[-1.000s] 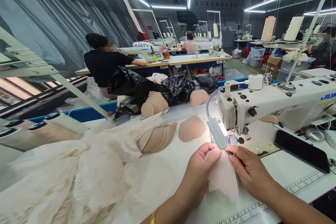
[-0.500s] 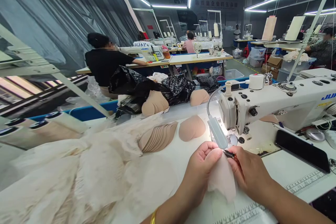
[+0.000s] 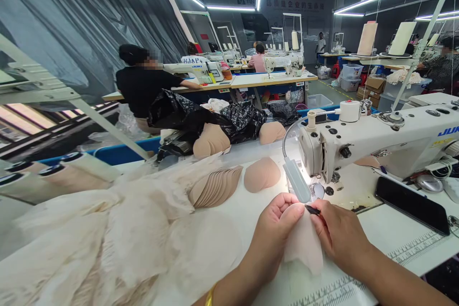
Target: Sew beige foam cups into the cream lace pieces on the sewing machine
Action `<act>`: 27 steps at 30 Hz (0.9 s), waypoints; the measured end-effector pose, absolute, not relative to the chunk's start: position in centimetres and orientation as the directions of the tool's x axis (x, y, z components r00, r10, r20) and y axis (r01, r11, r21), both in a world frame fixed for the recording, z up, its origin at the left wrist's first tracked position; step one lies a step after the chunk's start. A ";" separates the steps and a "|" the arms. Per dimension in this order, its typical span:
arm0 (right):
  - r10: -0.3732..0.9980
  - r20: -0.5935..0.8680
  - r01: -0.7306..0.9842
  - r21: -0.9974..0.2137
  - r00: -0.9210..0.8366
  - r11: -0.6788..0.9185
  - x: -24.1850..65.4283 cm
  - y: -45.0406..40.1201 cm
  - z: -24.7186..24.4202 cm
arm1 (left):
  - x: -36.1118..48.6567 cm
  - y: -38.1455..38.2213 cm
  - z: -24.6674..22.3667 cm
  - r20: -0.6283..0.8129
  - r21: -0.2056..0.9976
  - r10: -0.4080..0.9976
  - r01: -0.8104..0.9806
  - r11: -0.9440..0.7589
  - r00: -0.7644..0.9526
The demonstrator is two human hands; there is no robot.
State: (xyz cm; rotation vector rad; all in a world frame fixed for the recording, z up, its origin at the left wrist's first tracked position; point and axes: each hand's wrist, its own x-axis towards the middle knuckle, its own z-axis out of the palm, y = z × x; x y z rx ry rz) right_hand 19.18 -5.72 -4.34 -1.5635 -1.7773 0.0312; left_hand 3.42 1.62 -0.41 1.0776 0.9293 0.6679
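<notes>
Between thumb and fingers my left hand (image 3: 278,229) pinches a pale pink fabric piece (image 3: 304,246), which hangs down over the white table. My right hand (image 3: 337,232) is closed around thread snips (image 3: 312,210); their dark tips touch or nearly touch the fabric's upper edge beside my left thumb. Most of the snips is hidden in the palm. Both hands are close together below the grey lamp head (image 3: 297,181), in front of the sewing machine (image 3: 376,138).
Fanned beige cup pads (image 3: 217,186) and a smaller pad stack (image 3: 263,175) lie left of the machine. Pale fabric (image 3: 136,224) is heaped across the table's left side. A black phone (image 3: 412,204) rests at right. Thread cones (image 3: 71,177) stand at far left. A co-worker (image 3: 143,86) sits beyond.
Both hands keep nearly the same place and grip. The fabric's hanging lower edge has shifted slightly. The view has barely moved.
</notes>
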 end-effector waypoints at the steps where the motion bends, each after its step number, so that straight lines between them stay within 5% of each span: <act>1: 0.860 0.509 0.841 -0.480 0.035 0.250 19.2 -5.7 -4.3 | 3.4 1.7 -0.8 -0.296 0.938 0.833 -0.024 0.347 0.468; 21: 0.883 0.465 0.803 -0.548 0.057 0.236 19.5 -5.7 -3.8 | 3.3 2.0 -1.7 -0.236 0.967 0.863 0.022 0.254 0.446; 27: 0.967 0.190 0.571 -0.819 0.171 0.060 20.1 -5.7 -3.2 | 3.5 2.5 -1.8 -0.245 0.958 0.856 -0.023 0.287 0.455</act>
